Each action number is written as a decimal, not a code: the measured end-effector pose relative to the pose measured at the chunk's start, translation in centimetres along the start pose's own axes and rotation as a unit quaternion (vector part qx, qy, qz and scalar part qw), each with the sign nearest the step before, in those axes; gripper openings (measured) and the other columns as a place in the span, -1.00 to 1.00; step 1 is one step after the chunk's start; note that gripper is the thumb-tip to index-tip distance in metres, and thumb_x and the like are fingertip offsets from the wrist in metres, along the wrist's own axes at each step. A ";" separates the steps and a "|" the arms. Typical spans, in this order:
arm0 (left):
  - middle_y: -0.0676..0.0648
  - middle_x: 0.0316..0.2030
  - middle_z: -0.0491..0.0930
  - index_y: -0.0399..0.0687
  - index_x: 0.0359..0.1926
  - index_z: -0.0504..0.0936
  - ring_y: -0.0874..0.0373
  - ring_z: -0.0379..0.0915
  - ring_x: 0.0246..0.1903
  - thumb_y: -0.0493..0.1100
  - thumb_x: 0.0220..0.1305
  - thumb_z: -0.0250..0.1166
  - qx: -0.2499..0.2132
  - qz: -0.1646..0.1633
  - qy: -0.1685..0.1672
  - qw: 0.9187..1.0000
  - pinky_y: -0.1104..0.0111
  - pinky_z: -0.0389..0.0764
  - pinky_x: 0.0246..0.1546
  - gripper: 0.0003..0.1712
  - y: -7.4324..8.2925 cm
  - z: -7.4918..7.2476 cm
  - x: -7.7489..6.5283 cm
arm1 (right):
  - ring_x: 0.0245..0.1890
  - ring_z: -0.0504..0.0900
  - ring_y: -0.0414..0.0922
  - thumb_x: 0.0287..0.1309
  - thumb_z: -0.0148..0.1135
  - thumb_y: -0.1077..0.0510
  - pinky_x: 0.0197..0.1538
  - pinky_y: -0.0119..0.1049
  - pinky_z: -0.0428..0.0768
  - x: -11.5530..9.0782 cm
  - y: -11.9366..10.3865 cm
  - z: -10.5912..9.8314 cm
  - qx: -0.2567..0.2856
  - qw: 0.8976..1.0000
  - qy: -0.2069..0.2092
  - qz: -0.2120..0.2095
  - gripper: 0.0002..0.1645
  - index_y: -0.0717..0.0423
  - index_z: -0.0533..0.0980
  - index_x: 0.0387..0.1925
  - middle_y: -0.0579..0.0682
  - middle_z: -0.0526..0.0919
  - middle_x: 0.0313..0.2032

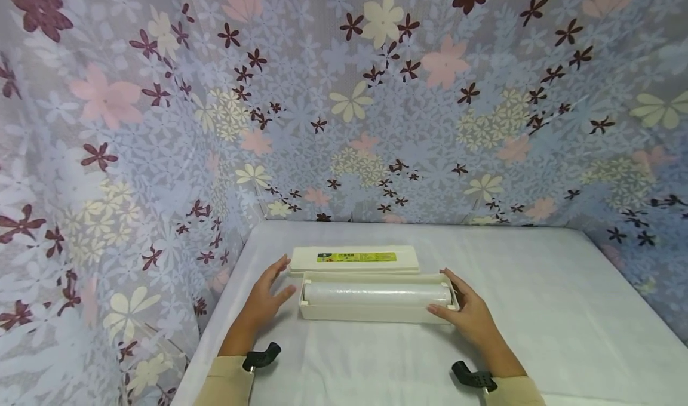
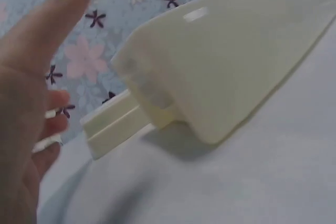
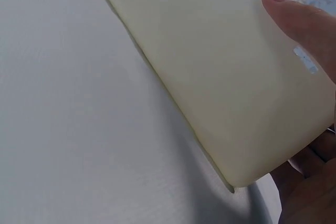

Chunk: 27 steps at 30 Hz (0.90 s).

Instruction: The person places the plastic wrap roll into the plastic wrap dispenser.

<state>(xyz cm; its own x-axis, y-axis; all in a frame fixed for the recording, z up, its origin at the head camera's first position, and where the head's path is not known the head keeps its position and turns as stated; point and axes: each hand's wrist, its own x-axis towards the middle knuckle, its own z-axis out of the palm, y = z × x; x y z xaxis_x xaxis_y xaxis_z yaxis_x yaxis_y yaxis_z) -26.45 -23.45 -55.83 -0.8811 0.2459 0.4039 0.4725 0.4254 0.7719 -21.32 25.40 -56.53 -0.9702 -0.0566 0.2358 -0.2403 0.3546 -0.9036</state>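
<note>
A cream plastic box [image 1: 365,314] lies lengthwise on the table with its top uncovered. Inside it rests a roll of clear cling film [image 1: 371,294]. My right hand [image 1: 472,317] holds the box's right end, thumb over the front rim and fingers round the far corner. Off the box's left end is my left hand [image 1: 263,301], fingers spread and thumb apart, with nothing in it. Directly behind the box lies its cream lid [image 1: 408,264], bearing a green and yellow label [image 1: 356,257]. In the left wrist view, a gap separates the left hand [image 2: 31,77] from the box [image 2: 220,61].
A white cloth [image 1: 537,298] covers the table. Floral curtains [image 1: 365,125] hang behind the table and along both sides. Black curved mounts [image 1: 261,356] sit at both wrists, just past the beige sleeves [image 1: 224,382].
</note>
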 end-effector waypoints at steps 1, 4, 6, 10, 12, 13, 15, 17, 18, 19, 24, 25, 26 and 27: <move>-0.17 0.48 0.36 -0.19 0.60 0.27 -0.18 0.24 0.45 -0.24 0.41 0.44 -0.002 -0.002 0.012 1.000 -0.15 0.19 0.45 -0.16 -0.2 -0.3 0.3 | 0.48 0.26 0.26 0.09 0.68 0.08 0.20 -0.67 0.31 0.0 0.0 0.0 0.005 1.000 0.000 -0.003 0.25 0.21 0.12 0.64 0.24 0.24 0.53; -0.18 0.50 0.33 -0.15 0.57 0.33 -0.17 0.19 0.48 -0.27 0.45 0.38 0.005 -0.013 0.044 0.999 -0.15 0.17 0.47 -0.24 -1.1 -0.8 1.6 | 0.49 0.25 0.25 0.10 0.68 0.04 0.22 -0.67 0.30 0.0 0.0 0.1 0.003 1.000 -0.001 -0.002 0.25 0.18 0.12 0.64 0.22 0.24 0.54; -0.20 0.52 0.28 -0.10 0.59 0.31 -0.18 0.14 0.50 -0.27 0.41 0.41 0.013 -0.037 0.043 0.998 -0.16 0.15 0.47 -0.19 -1.8 -1.0 2.5 | 0.49 0.26 0.23 0.09 0.68 0.00 0.21 -0.68 0.28 0.0 0.1 0.0 -0.009 1.000 0.002 0.005 0.27 0.15 0.12 0.65 0.19 0.26 0.54; -0.24 0.60 0.08 -0.03 0.68 0.09 -0.27 -0.03 0.55 -0.14 0.32 0.51 0.038 -0.105 -0.016 0.994 -0.19 0.09 0.48 0.07 -3.1 -0.8 4.5 | 0.47 0.32 0.21 0.07 0.69 -0.04 0.16 -0.70 0.27 -0.1 0.2 -0.1 -0.027 0.999 0.008 0.017 0.27 0.08 0.14 0.65 0.16 0.29 0.52; -0.21 0.63 -0.01 0.01 0.71 0.00 -0.25 -0.15 0.58 0.01 0.26 0.55 0.068 -0.127 -0.055 0.988 -0.18 0.04 0.50 0.20 -3.6 -0.7 5.2 | 0.46 0.32 0.22 0.07 0.69 -0.03 0.17 -0.69 0.28 -0.3 0.1 -0.1 -0.023 1.000 0.006 0.016 0.26 0.09 0.15 0.65 0.18 0.30 0.52; -0.21 0.64 -0.04 0.01 0.71 -0.02 -0.24 -0.20 0.60 0.08 0.22 0.57 0.085 -0.130 -0.071 0.985 -0.19 0.01 0.50 0.25 -3.8 -0.6 5.5 | 0.46 0.33 0.22 0.06 0.69 -0.02 0.17 -0.68 0.29 -0.3 0.1 -0.1 -0.019 1.000 0.004 0.015 0.26 0.08 0.15 0.65 0.18 0.30 0.51; -0.20 0.65 -0.08 -0.02 0.71 -0.03 -0.20 -0.31 0.61 0.19 0.14 0.60 0.114 -0.126 -0.099 0.980 -0.20 -0.06 0.51 0.34 -4.0 -0.5 6.1 | 0.46 0.32 0.23 0.07 0.69 -0.02 0.18 -0.67 0.28 -0.3 0.1 0.0 -0.019 1.000 0.000 0.014 0.26 0.09 0.15 0.65 0.20 0.30 0.51; -0.15 0.66 -0.11 0.01 0.72 -0.03 -0.15 -0.39 0.62 0.30 0.06 0.61 0.144 -0.124 -0.122 0.974 -0.21 -0.11 0.51 0.42 -4.1 -0.5 6.7 | 0.47 0.30 0.24 0.06 0.69 -0.02 0.19 -0.68 0.26 -0.3 0.2 0.1 -0.020 1.000 0.000 0.012 0.26 0.13 0.15 0.64 0.21 0.29 0.51; -0.13 0.67 -0.13 0.03 0.72 -0.04 -0.13 -0.41 0.62 0.34 0.03 0.62 0.154 -0.122 -0.131 0.972 -0.21 -0.12 0.51 0.44 -4.2 -0.5 7.0 | 0.47 0.30 0.25 0.06 0.70 -0.02 0.19 -0.68 0.25 -0.4 0.2 0.1 -0.022 1.000 0.001 0.012 0.26 0.13 0.16 0.64 0.21 0.30 0.51; -0.13 0.67 -0.14 0.02 0.72 -0.05 -0.13 -0.42 0.62 0.36 0.01 0.62 0.158 -0.121 -0.140 0.970 -0.22 -0.12 0.51 0.47 -4.1 -0.5 7.2 | 0.47 0.30 0.24 0.05 0.70 -0.02 0.20 -0.67 0.25 -0.4 0.2 0.2 -0.022 1.000 0.003 0.013 0.27 0.14 0.17 0.64 0.21 0.30 0.51; -0.10 0.67 -0.15 0.06 0.72 -0.05 -0.12 -0.41 0.63 0.41 -0.09 0.65 0.166 -0.123 -0.173 0.963 -0.20 -0.13 0.51 0.54 -4.0 -0.2 8.7 | 0.46 0.32 0.24 0.02 0.72 -0.04 0.37 -0.36 0.35 -0.5 0.1 0.0 -0.032 0.999 0.009 0.015 0.28 0.16 0.19 0.62 0.21 0.31 0.50; -0.10 0.67 -0.15 0.05 0.72 -0.04 -0.12 -0.40 0.63 0.41 -0.10 0.66 0.165 -0.120 -0.178 0.963 -0.20 -0.13 0.52 0.55 -4.0 -0.1 9.0 | 0.46 0.32 0.23 0.01 0.72 -0.05 0.37 -0.35 0.35 -0.5 0.2 0.0 -0.034 0.999 0.011 0.015 0.28 0.16 0.19 0.62 0.21 0.32 0.50; -0.10 0.67 -0.14 0.05 0.72 -0.03 -0.11 -0.39 0.63 0.41 -0.12 0.66 0.164 -0.116 -0.183 0.962 -0.18 -0.14 0.52 0.55 -4.0 0.1 9.3 | 0.46 0.33 0.24 0.01 0.72 -0.05 0.37 -0.36 0.35 -0.5 0.2 -0.1 -0.036 0.999 0.012 0.013 0.27 0.17 0.19 0.62 0.21 0.32 0.50; -0.12 0.67 -0.13 0.02 0.71 -0.01 -0.13 -0.37 0.62 0.38 -0.12 0.68 0.158 -0.107 -0.186 0.964 -0.17 -0.14 0.53 0.55 -4.1 0.2 9.6 | 0.46 0.32 0.24 0.01 0.72 -0.05 0.34 -0.46 0.33 -0.5 0.2 -0.2 -0.036 0.999 0.012 0.013 0.27 0.17 0.19 0.62 0.22 0.32 0.50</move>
<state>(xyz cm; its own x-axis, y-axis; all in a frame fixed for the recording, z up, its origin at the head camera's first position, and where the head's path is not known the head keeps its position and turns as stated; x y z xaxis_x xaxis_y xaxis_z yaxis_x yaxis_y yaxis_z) -36.86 -22.66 -55.21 -0.9191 0.3939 0.0031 0.3153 0.7309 0.6054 -20.87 25.65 -56.76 -0.9747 -0.0237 0.2224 -0.2115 0.4210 -0.8820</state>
